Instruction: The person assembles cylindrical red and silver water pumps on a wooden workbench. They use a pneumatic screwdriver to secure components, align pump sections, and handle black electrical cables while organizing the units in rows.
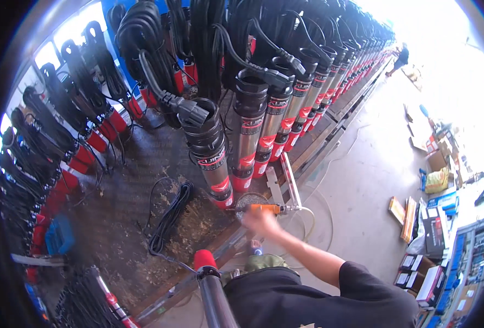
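Observation:
My right hand (259,221), smeared by motion, is closed around an orange air screwdriver (270,208) at the bench edge. The tool lies level, with its front end towards the red base of the nearest upright pump (212,158). Behind the hand sits a round metal dish (253,198), partly covered; its contents are too small to name. A pale air hose (310,220) runs off the tool's rear fitting. Close to my body, a dark cylinder with a red end cap (205,259) leans over the bench edge. My left hand does not show.
Upright steel pumps (251,142) with black cables stand in a long row along the bench. More cable bundles (83,93) with red ends line the left. A coiled black cable (171,216) lies on the worn bench top (127,202). Cartons (436,227) crowd the floor at right.

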Motion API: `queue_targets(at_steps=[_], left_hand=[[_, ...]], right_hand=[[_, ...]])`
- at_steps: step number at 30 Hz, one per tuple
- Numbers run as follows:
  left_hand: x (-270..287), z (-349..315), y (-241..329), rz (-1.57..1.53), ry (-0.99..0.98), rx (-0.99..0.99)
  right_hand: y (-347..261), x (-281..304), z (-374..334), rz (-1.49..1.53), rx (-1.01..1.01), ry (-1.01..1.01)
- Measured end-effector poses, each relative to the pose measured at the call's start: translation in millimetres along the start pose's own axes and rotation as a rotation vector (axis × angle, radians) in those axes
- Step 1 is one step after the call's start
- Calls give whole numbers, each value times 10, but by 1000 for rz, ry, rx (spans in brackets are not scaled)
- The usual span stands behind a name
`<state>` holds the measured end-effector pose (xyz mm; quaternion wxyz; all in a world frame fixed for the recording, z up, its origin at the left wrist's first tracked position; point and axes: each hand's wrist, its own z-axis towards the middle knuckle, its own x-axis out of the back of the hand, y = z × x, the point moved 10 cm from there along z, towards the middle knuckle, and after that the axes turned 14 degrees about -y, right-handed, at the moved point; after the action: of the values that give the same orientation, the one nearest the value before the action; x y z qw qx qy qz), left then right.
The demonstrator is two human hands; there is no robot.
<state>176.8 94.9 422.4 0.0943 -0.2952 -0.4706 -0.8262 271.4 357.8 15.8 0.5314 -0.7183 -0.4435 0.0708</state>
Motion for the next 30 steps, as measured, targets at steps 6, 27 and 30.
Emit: queue_targets(at_steps=[6,27,30], left_hand=[[104,-9,-180,-284,-2,-127],[-350,-2000,-3470,-114,521,876],[74,-1143,-2921,428,259,741]], right_hand=[[341,1355,493,-726,-296,303],[-1057,974,-1032,-349,442,713],[-1329,-108,-647,-199,469,317]])
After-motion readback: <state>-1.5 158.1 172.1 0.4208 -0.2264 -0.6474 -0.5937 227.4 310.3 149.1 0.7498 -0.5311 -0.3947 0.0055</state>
